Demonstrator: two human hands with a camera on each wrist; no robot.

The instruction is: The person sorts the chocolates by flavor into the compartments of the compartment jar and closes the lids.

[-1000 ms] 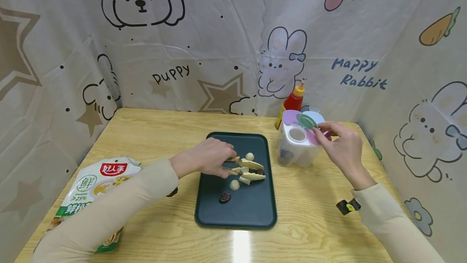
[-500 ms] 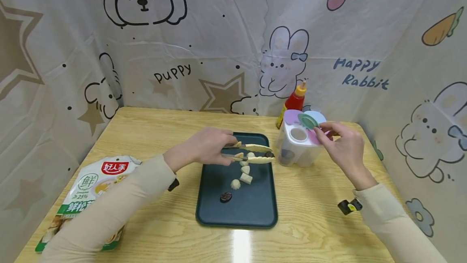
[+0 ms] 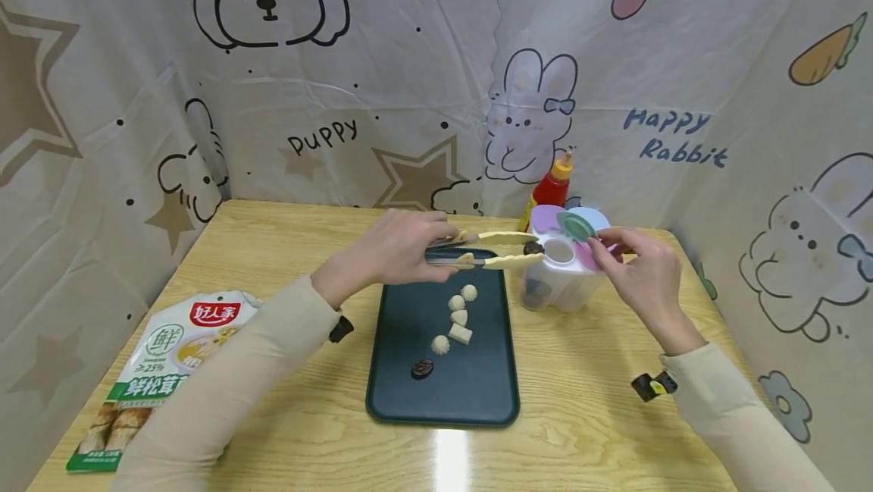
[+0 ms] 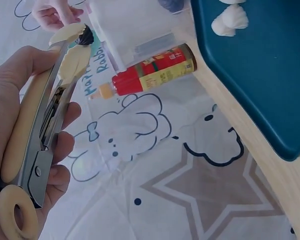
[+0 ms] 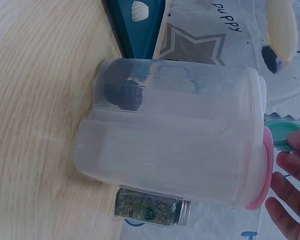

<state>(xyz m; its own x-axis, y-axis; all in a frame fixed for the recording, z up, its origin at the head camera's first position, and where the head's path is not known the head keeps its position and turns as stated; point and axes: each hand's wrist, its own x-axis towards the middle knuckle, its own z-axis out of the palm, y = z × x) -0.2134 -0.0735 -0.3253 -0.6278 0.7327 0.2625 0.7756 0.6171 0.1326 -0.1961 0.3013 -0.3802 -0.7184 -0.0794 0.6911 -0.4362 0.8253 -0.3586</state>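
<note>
Cartoon-printed cloth walls in a wooden table [image 3: 286, 264], and nearest the person a dark green tray [image 3: 477, 393] lies lengthwise away from them, carrying one dark morsel [image 3: 420, 368] and a few pale pieces [image 3: 458, 319]. Above the tray's far edge the left hand [image 3: 398, 249] is curled round a pair of tongs [image 3: 487, 249]. Their long axis runs nearly level, left to right, tips pointing at the right hand. Those tips pinch a small dark piece [image 3: 533, 248], which sits just at the rim of the clear multi-compartment container [image 3: 559, 280], beside its open round hole [image 3: 558, 251]. So the piece lies between the two hands, closer to the right one.

The right hand [image 3: 637, 268] pinches the raised green lid flap [image 3: 574, 226] with thumb and fingertips, though how firmly is hard to judge. The right wrist view shows another dark lump already inside one compartment. Behind the container stands a red sauce bottle [image 3: 549, 187].
</note>
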